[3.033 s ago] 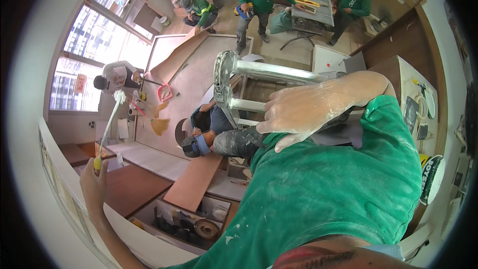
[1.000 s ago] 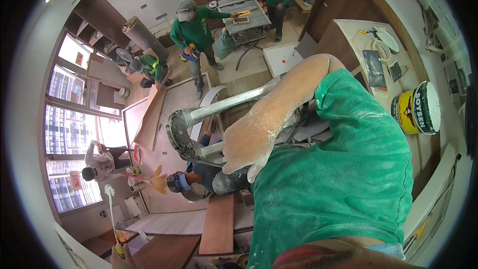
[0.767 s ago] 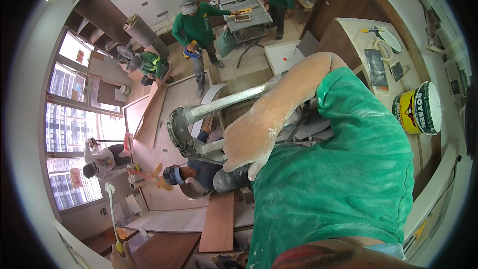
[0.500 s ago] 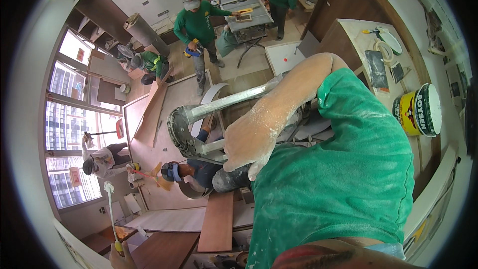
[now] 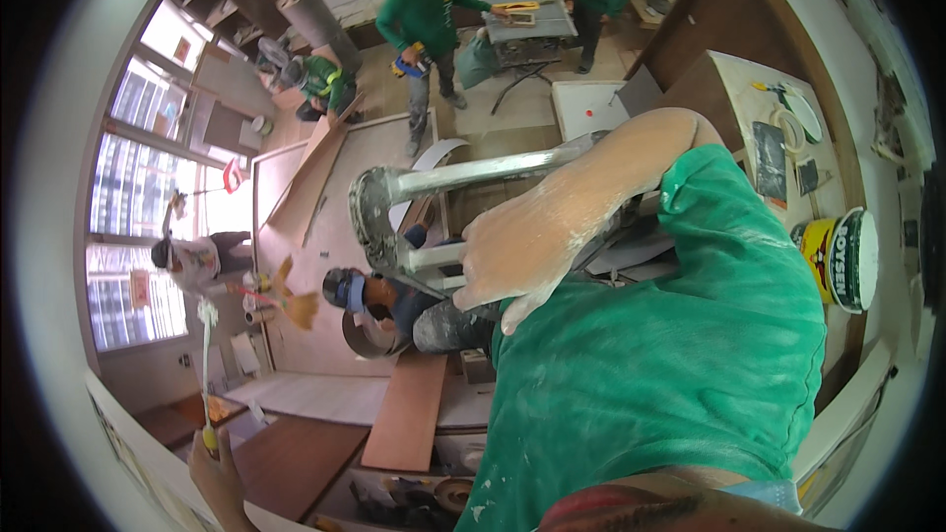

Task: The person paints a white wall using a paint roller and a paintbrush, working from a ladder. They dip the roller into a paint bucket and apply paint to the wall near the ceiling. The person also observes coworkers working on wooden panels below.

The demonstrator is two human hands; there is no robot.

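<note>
In my left hand [image 5: 219,473], at the lower left, is a putty knife [image 5: 206,374] with a yellow handle. It points upward and is seen nearly edge-on, with a lump of white putty [image 5: 207,312] at its tip. My right hand [image 5: 517,261], dusted white, is bent over a rail of a grey metal stepladder [image 5: 463,175]. Its fingers curl down and their tips are partly hidden. Dried smears cover the ladder's rounded end, just left of that hand. A dusty green sleeve [image 5: 729,217] covers my right upper arm.
Below, a co-worker in a cap [image 5: 345,291] crouches close to the ladder. Another by the windows has a broom [image 5: 296,298] and a red dustpan [image 5: 233,175]. A person stands beside a table saw [image 5: 522,5]. At right is a paint bucket [image 5: 838,258]; boards [image 5: 406,409] lie below.
My left hand has risen a little with the putty knife, showing more of the wrist. My right hand stays on the ladder. The view has shifted, and the far co-worker's red dustpan is turned differently.
</note>
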